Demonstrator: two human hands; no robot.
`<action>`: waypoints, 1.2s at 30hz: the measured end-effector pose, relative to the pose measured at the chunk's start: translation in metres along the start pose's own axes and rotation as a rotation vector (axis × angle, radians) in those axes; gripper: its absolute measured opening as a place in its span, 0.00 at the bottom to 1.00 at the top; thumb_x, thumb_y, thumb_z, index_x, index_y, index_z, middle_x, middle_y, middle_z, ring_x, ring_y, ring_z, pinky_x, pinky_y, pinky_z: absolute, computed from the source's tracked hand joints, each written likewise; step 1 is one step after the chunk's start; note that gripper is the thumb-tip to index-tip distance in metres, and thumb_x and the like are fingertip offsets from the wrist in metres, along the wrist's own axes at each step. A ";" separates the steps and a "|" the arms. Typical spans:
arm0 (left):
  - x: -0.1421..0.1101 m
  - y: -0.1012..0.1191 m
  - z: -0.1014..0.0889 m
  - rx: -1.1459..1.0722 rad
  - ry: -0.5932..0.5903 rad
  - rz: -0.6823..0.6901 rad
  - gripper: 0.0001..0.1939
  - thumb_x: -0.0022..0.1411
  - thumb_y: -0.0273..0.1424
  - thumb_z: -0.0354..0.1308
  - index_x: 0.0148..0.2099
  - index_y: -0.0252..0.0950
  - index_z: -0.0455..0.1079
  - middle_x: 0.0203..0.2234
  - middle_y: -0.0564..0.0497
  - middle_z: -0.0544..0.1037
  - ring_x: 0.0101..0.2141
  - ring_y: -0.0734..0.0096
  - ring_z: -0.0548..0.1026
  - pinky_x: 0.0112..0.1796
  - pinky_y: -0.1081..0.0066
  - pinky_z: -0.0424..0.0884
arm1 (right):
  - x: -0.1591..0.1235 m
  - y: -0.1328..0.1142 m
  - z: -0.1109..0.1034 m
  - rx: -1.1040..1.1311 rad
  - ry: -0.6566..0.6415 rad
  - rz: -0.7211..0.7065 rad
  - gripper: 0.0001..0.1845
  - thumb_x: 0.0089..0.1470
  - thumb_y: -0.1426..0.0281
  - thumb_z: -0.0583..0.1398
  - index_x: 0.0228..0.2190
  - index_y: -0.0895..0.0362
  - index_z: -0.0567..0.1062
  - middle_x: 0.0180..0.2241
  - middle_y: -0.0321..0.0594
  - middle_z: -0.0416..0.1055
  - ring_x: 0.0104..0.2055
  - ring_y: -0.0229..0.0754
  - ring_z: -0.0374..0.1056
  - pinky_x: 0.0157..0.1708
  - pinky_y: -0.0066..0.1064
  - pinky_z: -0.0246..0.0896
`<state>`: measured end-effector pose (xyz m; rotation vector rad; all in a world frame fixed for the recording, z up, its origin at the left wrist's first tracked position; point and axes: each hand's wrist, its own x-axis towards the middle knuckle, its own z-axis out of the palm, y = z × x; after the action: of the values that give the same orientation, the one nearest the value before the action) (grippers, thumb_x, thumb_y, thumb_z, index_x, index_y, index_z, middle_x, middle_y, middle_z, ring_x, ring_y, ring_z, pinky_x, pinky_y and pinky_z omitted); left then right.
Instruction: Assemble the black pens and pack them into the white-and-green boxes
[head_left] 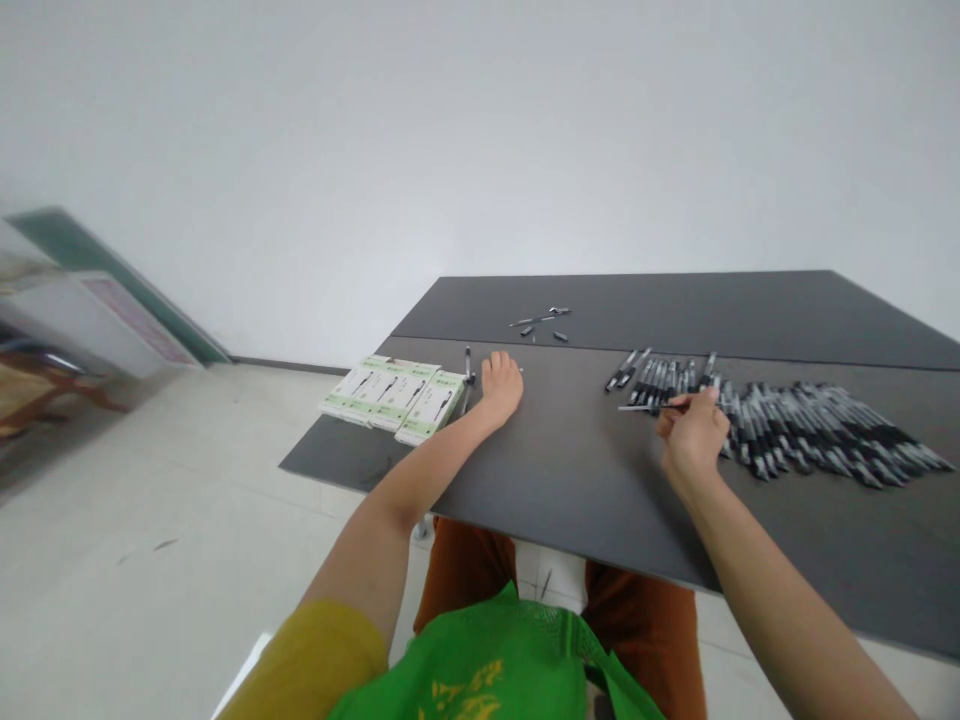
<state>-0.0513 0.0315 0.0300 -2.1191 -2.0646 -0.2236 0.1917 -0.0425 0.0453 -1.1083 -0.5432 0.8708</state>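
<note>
My right hand (pixel 696 432) is closed in a pinch on a thin rod that looks like a pen refill (pixel 636 408). It is held level above the table, beside the left end of a long row of black-and-clear pens (pixel 817 430). My left hand (pixel 501 388) rests on the dark table (pixel 570 460) with its fingers curled under. A small light tip shows at its right side; the rest of what it may hold is hidden. Just left of that hand lie a pen (pixel 469 365) and several flat white-and-green pen boxes (pixel 431 408).
Toward the back of the table lie a thin rod (pixel 531 321) and small dark pen caps (pixel 561 337). A white wall (pixel 480 140) stands behind the table. Boards (pixel 127 310) lean against it at the far left. A thin dark stick (pixel 546 584) lies on the floor.
</note>
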 end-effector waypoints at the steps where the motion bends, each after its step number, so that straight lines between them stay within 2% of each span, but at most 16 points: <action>1: -0.002 0.004 0.002 -0.001 0.016 -0.005 0.18 0.68 0.22 0.40 0.50 0.28 0.69 0.50 0.35 0.70 0.54 0.53 0.64 0.53 0.59 0.60 | 0.001 0.000 0.000 0.006 0.026 -0.028 0.26 0.60 0.50 0.52 0.19 0.54 0.62 0.11 0.29 0.50 0.13 0.30 0.45 0.11 0.26 0.39; 5: -0.020 0.030 -0.002 -0.100 0.030 0.029 0.17 0.70 0.24 0.38 0.51 0.28 0.66 0.48 0.35 0.70 0.47 0.58 0.72 0.49 0.61 0.65 | 0.005 0.001 -0.002 0.059 0.092 -0.127 0.26 0.58 0.49 0.54 0.19 0.52 0.57 0.14 0.31 0.53 0.15 0.32 0.49 0.12 0.27 0.42; 8: -0.042 0.055 -0.012 -0.311 -0.016 0.110 0.17 0.71 0.29 0.38 0.54 0.30 0.63 0.50 0.36 0.69 0.42 0.63 0.75 0.42 0.67 0.68 | 0.008 0.002 -0.004 0.086 0.095 -0.142 0.27 0.54 0.46 0.57 0.19 0.52 0.55 0.15 0.30 0.53 0.15 0.33 0.49 0.11 0.27 0.42; 11: -0.065 0.074 -0.021 -0.606 -0.106 0.279 0.20 0.70 0.27 0.41 0.62 0.35 0.56 0.42 0.45 0.75 0.38 0.68 0.75 0.40 0.70 0.68 | 0.009 0.006 -0.005 0.117 0.062 -0.096 0.29 0.53 0.45 0.57 0.19 0.52 0.54 0.14 0.29 0.52 0.15 0.32 0.49 0.11 0.26 0.42; 12: -0.071 0.078 -0.022 -0.683 -0.162 0.367 0.21 0.69 0.27 0.41 0.62 0.37 0.57 0.37 0.48 0.76 0.36 0.69 0.75 0.40 0.71 0.68 | 0.009 0.008 -0.004 0.125 0.054 -0.069 0.29 0.53 0.45 0.57 0.19 0.52 0.54 0.14 0.29 0.52 0.15 0.31 0.49 0.11 0.25 0.42; 15: -0.078 0.082 -0.022 -0.881 -0.343 0.577 0.19 0.71 0.32 0.40 0.55 0.40 0.68 0.23 0.55 0.70 0.27 0.73 0.70 0.35 0.73 0.65 | 0.009 0.015 -0.002 0.139 0.010 0.034 0.29 0.54 0.45 0.57 0.18 0.53 0.55 0.13 0.28 0.50 0.14 0.30 0.48 0.12 0.25 0.41; 18: -0.070 0.080 -0.014 -1.115 -0.457 0.583 0.24 0.71 0.42 0.38 0.48 0.36 0.72 0.18 0.58 0.59 0.21 0.76 0.60 0.28 0.75 0.60 | 0.008 0.021 0.001 0.152 -0.085 0.101 0.30 0.54 0.45 0.57 0.18 0.53 0.54 0.13 0.27 0.48 0.13 0.29 0.44 0.11 0.25 0.39; 20: -0.063 0.077 -0.009 -1.276 -0.517 0.571 0.29 0.70 0.48 0.37 0.48 0.32 0.71 0.18 0.59 0.54 0.20 0.77 0.55 0.26 0.75 0.56 | 0.007 0.023 0.002 0.168 -0.135 0.114 0.31 0.54 0.43 0.56 0.18 0.53 0.53 0.13 0.26 0.46 0.13 0.29 0.42 0.11 0.25 0.37; 22: -0.057 0.075 -0.007 -1.371 -0.569 0.618 0.32 0.69 0.51 0.38 0.50 0.29 0.70 0.18 0.60 0.54 0.20 0.77 0.54 0.26 0.75 0.56 | 0.005 0.025 0.004 0.190 -0.157 0.129 0.31 0.53 0.42 0.56 0.18 0.53 0.53 0.12 0.25 0.45 0.13 0.29 0.41 0.11 0.26 0.37; 24: -0.056 0.072 -0.007 -1.348 -0.595 0.714 0.31 0.69 0.50 0.39 0.51 0.29 0.70 0.19 0.58 0.59 0.22 0.78 0.58 0.29 0.75 0.59 | 0.004 0.026 0.004 0.207 -0.156 0.148 0.31 0.53 0.43 0.57 0.18 0.53 0.54 0.12 0.25 0.45 0.13 0.29 0.41 0.11 0.26 0.36; 26: -0.057 0.070 -0.009 -1.247 -0.614 0.807 0.26 0.71 0.45 0.41 0.51 0.32 0.71 0.21 0.56 0.66 0.24 0.78 0.63 0.33 0.75 0.61 | 0.004 0.028 0.005 0.210 -0.149 0.151 0.31 0.51 0.43 0.58 0.17 0.54 0.54 0.12 0.25 0.46 0.13 0.29 0.40 0.12 0.26 0.35; 29: -0.060 0.069 -0.014 -1.118 -0.643 0.841 0.20 0.72 0.39 0.42 0.50 0.36 0.72 0.24 0.55 0.72 0.26 0.79 0.67 0.35 0.77 0.62 | 0.004 0.032 0.006 0.196 -0.145 0.104 0.32 0.50 0.42 0.59 0.17 0.54 0.55 0.12 0.25 0.46 0.13 0.28 0.41 0.13 0.25 0.35; 32: -0.060 0.070 -0.016 -1.090 -0.671 0.835 0.18 0.72 0.36 0.42 0.48 0.35 0.72 0.24 0.55 0.73 0.27 0.79 0.68 0.35 0.77 0.62 | 0.005 0.034 0.005 0.152 -0.163 -0.018 0.33 0.50 0.42 0.58 0.16 0.54 0.55 0.13 0.25 0.46 0.14 0.28 0.41 0.14 0.25 0.36; 36: -0.059 0.070 -0.015 -1.166 -0.723 0.823 0.20 0.72 0.39 0.42 0.45 0.33 0.72 0.24 0.54 0.73 0.27 0.78 0.69 0.36 0.77 0.64 | 0.003 0.032 0.004 0.048 -0.208 -0.222 0.32 0.55 0.43 0.55 0.16 0.54 0.55 0.13 0.26 0.46 0.15 0.29 0.42 0.15 0.26 0.37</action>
<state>0.0175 -0.0308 0.0298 -4.0134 -1.0222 -0.7428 0.1803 -0.0320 0.0168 -0.8988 -0.7980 0.8048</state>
